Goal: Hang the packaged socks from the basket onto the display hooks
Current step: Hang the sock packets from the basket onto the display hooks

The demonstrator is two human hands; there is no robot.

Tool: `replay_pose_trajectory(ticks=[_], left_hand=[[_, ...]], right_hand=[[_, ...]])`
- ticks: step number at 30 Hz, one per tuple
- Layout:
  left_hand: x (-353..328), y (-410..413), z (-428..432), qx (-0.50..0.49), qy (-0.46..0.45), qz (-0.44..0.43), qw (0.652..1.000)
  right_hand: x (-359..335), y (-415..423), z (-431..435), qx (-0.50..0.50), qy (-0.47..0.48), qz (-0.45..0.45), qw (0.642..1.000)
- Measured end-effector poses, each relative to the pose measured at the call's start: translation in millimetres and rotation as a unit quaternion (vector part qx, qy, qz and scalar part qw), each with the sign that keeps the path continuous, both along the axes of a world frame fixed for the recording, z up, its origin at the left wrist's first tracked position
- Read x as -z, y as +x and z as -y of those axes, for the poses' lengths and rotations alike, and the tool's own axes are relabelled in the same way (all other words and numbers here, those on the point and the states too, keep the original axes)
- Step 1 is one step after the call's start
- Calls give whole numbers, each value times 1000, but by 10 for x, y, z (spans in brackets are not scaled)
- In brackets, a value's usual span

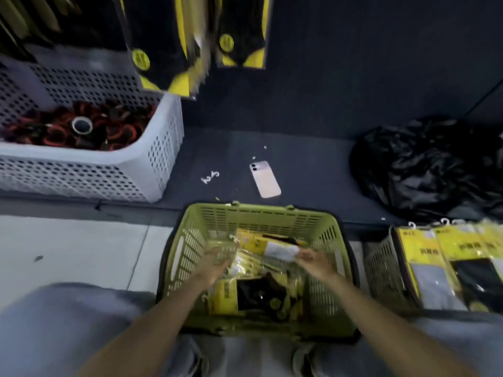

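- White perforated plastic crate (152, 159): stood far left on the dark grey platform (313, 159), filled with red-and-black goods.
- Pale tiled floor (81, 248): lay in front of the platform.
- Black-and-yellow hanging sock packs (163, 50): hung above, against the dark wall.
- Pale smartphone (265, 179): lay face down on the platform, just behind the basket.
- Green slotted plastic basket (258, 216): sat at the platform's front edge, holding the yellow packaged socks (272, 251).
- Left hand (215, 261): was inside the basket, against the packs; blurred, grip could not be told.
- Right hand (313, 258): fingers were curled on a white-labelled pack's end.
- Black plastic bag (424, 164): lay crumpled on the platform, right.
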State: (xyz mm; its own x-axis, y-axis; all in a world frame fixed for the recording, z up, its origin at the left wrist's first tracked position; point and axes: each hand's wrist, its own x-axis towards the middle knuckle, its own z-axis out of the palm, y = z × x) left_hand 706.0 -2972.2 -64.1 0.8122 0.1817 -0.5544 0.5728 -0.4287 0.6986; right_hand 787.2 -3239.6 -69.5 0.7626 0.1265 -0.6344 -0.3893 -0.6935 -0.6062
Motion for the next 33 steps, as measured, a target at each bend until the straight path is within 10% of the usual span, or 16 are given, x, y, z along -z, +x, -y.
replay_pose_trajectory(ticks=[23,33], left_hand=[[1065,-371,84,-99,-128,-203,966],[699,-40,242,-276,-66,-84,955]], right_hand=[[1050,-496,52,120,83,-227,963],[61,-24,-225,99,181,-161,965]])
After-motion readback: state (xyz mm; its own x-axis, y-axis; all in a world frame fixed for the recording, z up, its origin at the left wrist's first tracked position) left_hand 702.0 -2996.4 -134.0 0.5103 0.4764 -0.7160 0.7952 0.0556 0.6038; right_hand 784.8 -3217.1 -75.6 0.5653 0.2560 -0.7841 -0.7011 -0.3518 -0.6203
